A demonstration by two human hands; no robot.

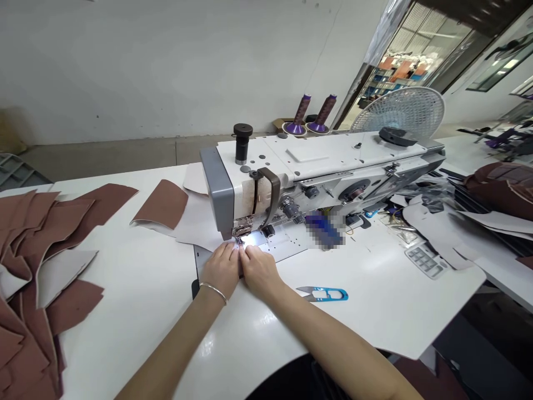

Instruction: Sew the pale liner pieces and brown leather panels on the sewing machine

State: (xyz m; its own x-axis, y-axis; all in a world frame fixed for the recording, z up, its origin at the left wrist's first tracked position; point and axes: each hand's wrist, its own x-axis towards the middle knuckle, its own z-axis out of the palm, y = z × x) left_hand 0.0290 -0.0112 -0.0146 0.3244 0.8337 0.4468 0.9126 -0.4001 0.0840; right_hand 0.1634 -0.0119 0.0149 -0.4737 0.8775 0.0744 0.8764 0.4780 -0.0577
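My left hand [221, 269] and my right hand [259, 269] lie side by side on the bed of a white sewing machine [316, 161], right under its lit presser foot [241, 232]. Fingertips of both hands are pinched together at the needle on something small I cannot make out. A thin bangle circles my left wrist. A brown-and-white leather piece [166, 208] lies just left of the machine head, behind my hands.
Blue thread snips [322, 293] lie on the white table [137, 289] right of my right arm. A heap of brown cut pieces [33, 266] covers the left. Two purple thread cones [310, 114], a fan [400, 111] and more pieces [499, 189] sit at the right.
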